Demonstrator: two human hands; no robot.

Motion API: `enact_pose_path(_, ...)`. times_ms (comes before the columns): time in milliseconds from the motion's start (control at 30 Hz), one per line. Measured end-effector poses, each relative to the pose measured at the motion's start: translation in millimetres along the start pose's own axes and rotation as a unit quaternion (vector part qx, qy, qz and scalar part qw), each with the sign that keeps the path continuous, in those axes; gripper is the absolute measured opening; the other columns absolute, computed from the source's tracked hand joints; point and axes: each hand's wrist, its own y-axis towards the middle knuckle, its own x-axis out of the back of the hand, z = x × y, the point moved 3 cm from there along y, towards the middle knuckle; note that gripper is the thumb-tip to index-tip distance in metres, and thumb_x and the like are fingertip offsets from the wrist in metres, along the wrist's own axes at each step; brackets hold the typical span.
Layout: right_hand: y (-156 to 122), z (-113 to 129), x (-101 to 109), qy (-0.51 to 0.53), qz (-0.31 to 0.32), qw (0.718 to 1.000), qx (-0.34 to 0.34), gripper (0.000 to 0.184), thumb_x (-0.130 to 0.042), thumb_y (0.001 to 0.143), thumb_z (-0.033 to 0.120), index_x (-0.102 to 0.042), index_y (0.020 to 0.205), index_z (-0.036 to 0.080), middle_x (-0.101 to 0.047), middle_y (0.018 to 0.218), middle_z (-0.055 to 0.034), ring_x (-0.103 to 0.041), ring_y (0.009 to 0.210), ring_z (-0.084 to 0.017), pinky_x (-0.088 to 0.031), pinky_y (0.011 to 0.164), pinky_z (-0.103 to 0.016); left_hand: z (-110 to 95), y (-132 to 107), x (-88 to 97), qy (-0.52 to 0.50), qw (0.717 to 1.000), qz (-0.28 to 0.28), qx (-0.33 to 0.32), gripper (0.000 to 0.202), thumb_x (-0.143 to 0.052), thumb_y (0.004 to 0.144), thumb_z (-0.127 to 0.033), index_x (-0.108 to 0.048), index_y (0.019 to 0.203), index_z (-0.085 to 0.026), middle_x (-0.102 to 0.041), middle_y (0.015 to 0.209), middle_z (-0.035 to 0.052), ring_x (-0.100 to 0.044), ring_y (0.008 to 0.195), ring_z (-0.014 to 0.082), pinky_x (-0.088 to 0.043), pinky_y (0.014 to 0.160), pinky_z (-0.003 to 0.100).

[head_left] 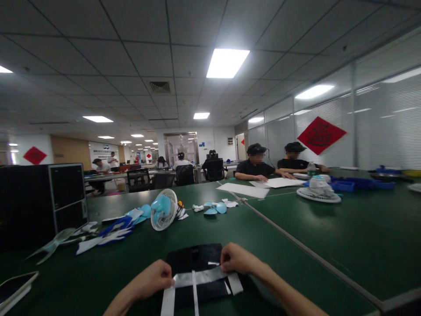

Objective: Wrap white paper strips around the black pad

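Note:
A dark folded garment or bag with silvery reflective strips lies on the green table right in front of me. My left hand pinches the left end of the horizontal strip, fingers closed. My right hand pinches the same strip near its right end, fingers curled shut. More strips hang down toward the table's near edge.
A small white and blue desk fan stands beyond, with loose blue fan blades and white and blue gloves around it. A black computer case stands left; a phone lies at the near left. Two people sit at the far right.

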Motion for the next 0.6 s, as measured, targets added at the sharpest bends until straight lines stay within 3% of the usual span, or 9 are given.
enact_pose_path(333,-2.2,3.5,0.2,-0.011,-0.008,1.0,-0.003,0.014,-0.065,0.066,0.019,-0.072,0.077,0.016,-0.069,0.072,0.0002,-0.059,0.064,-0.012,-0.04,0.054,-0.019,-13.8,-7.4,3.0,0.032,0.999,-0.011,0.001,0.025,-0.055,0.074,-0.039,-0.065,0.074,-0.016,-0.055,0.069,-0.0022,-0.048,0.066,0.0138,-0.032,0.057,0.023)
enact_pose_path(600,-4.4,7.0,0.5,-0.024,-0.014,1.0,-0.004,0.013,-0.066,0.064,0.017,-0.071,0.075,0.017,-0.068,0.071,0.001,-0.06,0.065,-0.013,-0.041,0.054,-0.019,-4.3,-4.8,1.9,0.038,0.999,-0.009,0.012,0.027,-0.057,0.074,-0.042,-0.064,0.08,-0.016,-0.059,0.078,-0.0002,-0.052,0.072,0.016,-0.035,0.059,0.024)
